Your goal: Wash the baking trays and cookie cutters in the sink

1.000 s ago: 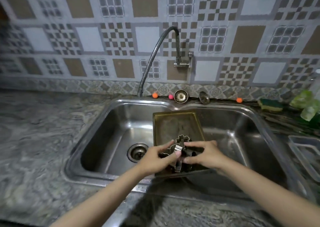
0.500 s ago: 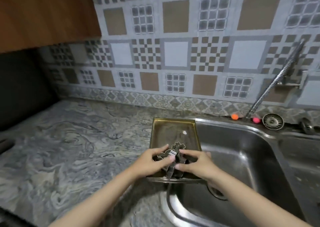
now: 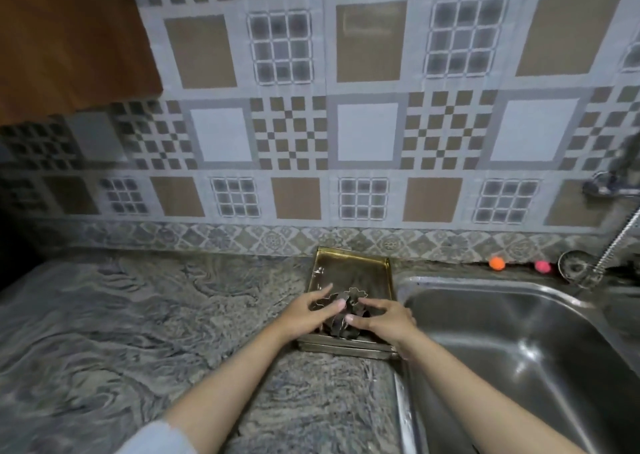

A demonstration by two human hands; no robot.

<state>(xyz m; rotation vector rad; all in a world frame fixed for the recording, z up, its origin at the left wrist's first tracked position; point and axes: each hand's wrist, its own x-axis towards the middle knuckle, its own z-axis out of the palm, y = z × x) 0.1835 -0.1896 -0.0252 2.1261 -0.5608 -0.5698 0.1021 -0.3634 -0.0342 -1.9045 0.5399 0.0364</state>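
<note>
Two stacked brass-coloured baking trays [image 3: 349,266] lie on the stone counter just left of the sink [image 3: 485,282]. A heap of metal cookie cutters [image 3: 353,294] sits in the top tray's near half. My left hand [image 3: 304,315] and my right hand [image 3: 388,318] close over this heap from either side, fingers curled on the cutters. One small cutter [image 3: 318,271] lies apart at the tray's left rim. The sink basin holds nothing that I can see.
The marbled counter [image 3: 138,332] spreads out to the left. A wooden cabinet [image 3: 69,38] hangs at the upper left. The faucet hose [image 3: 620,242], a drain strainer [image 3: 575,266], an orange ball [image 3: 497,262] and a pink ball [image 3: 542,266] line the sink's back edge.
The trays with the cutters have gone from inside the sink, leftward over its rim, down onto the counter. Both hands stayed on the cutters throughout, and my view swung left.
</note>
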